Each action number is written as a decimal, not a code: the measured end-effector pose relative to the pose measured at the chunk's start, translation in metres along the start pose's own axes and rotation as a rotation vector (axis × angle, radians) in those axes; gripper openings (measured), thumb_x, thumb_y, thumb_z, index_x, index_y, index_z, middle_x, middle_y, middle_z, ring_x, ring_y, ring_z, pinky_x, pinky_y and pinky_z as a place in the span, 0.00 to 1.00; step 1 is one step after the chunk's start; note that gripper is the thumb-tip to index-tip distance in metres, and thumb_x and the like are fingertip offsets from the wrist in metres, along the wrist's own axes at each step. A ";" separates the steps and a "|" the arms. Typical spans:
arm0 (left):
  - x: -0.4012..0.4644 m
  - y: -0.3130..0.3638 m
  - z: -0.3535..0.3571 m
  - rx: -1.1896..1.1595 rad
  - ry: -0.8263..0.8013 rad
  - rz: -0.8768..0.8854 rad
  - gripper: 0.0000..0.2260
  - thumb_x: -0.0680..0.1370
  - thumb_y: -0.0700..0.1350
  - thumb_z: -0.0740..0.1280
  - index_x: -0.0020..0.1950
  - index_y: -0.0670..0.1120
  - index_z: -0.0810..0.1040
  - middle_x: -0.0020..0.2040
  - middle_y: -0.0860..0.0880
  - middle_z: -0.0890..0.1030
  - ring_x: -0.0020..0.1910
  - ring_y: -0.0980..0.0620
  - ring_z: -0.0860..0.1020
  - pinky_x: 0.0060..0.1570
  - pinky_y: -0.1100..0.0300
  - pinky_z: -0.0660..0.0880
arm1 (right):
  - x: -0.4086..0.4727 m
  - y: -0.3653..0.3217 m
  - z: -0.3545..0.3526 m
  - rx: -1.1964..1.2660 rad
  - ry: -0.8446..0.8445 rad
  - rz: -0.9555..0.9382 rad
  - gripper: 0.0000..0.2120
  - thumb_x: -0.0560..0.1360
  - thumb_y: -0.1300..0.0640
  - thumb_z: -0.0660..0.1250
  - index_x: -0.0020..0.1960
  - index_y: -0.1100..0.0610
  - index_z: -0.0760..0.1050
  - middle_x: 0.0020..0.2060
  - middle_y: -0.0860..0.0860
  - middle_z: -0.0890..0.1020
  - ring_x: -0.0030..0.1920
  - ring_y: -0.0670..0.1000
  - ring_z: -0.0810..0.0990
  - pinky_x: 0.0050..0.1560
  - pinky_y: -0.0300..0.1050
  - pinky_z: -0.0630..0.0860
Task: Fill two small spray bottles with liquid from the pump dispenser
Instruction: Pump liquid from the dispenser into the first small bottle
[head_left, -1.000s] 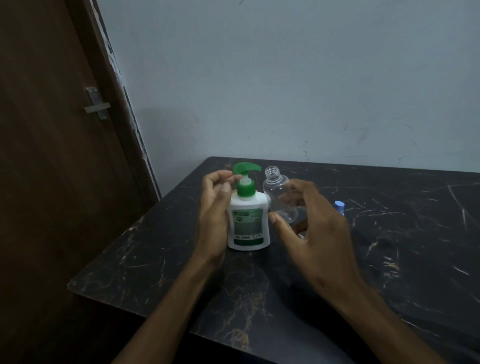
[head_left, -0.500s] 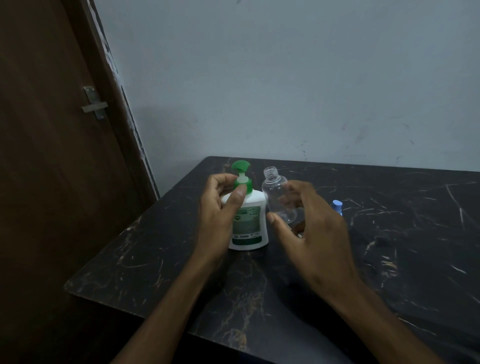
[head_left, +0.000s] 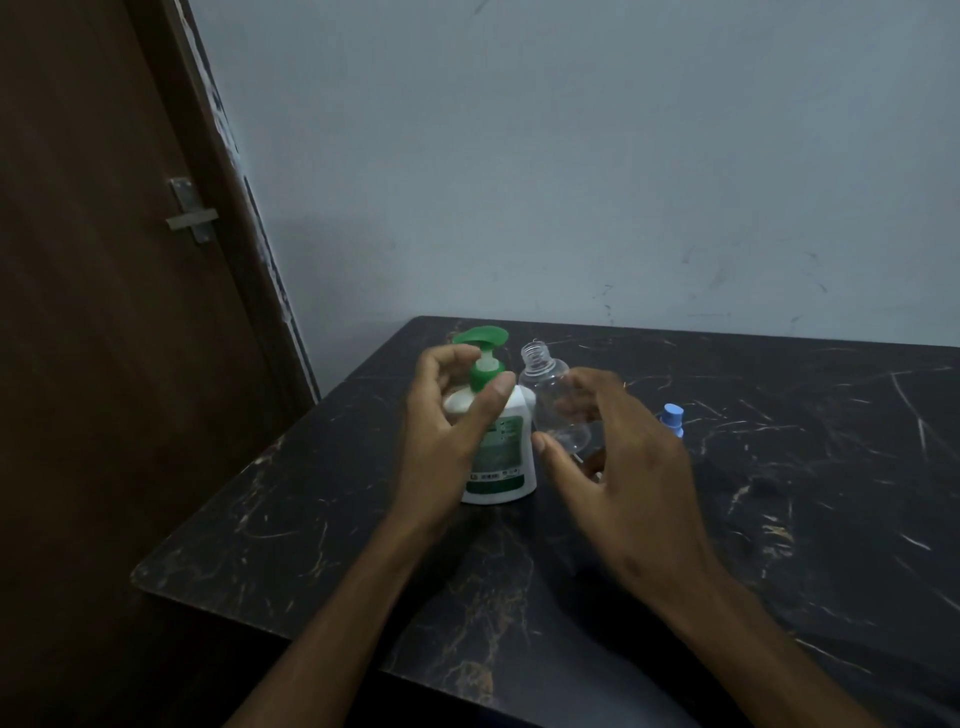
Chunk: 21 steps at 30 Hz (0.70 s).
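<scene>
Left hand (head_left: 447, 431), fingers curled around green collar of pump dispenser (head_left: 496, 441), thumb laid across front of neck, fingertips behind white stem. Right hand (head_left: 618, 467), fingers loosely curled around lower body of clear spray bottle (head_left: 550, 400), thumb extended toward dispenser; grip on bottle partly hidden, contact at its far side likely. Bottle uncapped, threaded neck exposed, tilted slightly, held just beside dispenser and right of pump head.

Compared with one second ago: green pump head (head_left: 479, 336) turned, spout formerly directed right toward bottle, now rotated away and seen as rounded disc; left thumb shifted from side of neck to front of collar. Half a second ago: nearly identical pose, pump head slightly more turned now. Bottle and right hand essentially unchanged.

Blue cap (head_left: 671, 417) of second bottle visible behind right hand, body hidden.

Dispenser upright on black marble-patterned table (head_left: 805, 493) with pale veins, rounded near-left corner. Behind table, pale grey-blue wall (head_left: 571, 156) with faint scuff marks. At left, dark brown wooden door (head_left: 93, 338) bearing metal latch (head_left: 191, 212).
</scene>
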<state>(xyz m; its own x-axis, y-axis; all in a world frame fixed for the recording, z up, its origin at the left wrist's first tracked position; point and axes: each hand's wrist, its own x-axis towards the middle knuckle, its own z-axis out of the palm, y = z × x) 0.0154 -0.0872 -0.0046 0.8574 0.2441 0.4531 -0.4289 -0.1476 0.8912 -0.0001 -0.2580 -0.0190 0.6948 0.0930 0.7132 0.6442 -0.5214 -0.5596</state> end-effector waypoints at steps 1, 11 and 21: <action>0.001 -0.001 0.000 0.010 0.022 -0.017 0.20 0.76 0.56 0.75 0.64 0.52 0.75 0.62 0.54 0.83 0.59 0.57 0.84 0.54 0.58 0.83 | 0.000 0.000 0.000 -0.004 0.000 -0.001 0.22 0.77 0.48 0.73 0.68 0.50 0.73 0.56 0.41 0.82 0.55 0.44 0.81 0.47 0.47 0.82; -0.001 -0.004 -0.003 -0.034 0.006 0.050 0.09 0.87 0.44 0.61 0.63 0.47 0.80 0.58 0.48 0.85 0.55 0.48 0.85 0.51 0.57 0.84 | 0.000 0.001 0.001 -0.009 -0.004 -0.004 0.21 0.78 0.48 0.73 0.68 0.49 0.72 0.56 0.39 0.81 0.55 0.42 0.80 0.50 0.45 0.82; 0.005 -0.002 0.003 0.068 0.060 -0.007 0.22 0.73 0.57 0.78 0.61 0.51 0.75 0.59 0.52 0.83 0.56 0.55 0.85 0.55 0.53 0.83 | -0.001 0.001 0.000 0.005 0.014 0.009 0.22 0.77 0.48 0.73 0.68 0.49 0.72 0.56 0.40 0.81 0.55 0.42 0.80 0.49 0.43 0.82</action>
<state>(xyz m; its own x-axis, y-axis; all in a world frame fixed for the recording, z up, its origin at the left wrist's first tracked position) 0.0212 -0.0890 -0.0039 0.8407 0.3022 0.4493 -0.4009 -0.2102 0.8917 -0.0003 -0.2583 -0.0200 0.6956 0.0763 0.7144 0.6398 -0.5181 -0.5676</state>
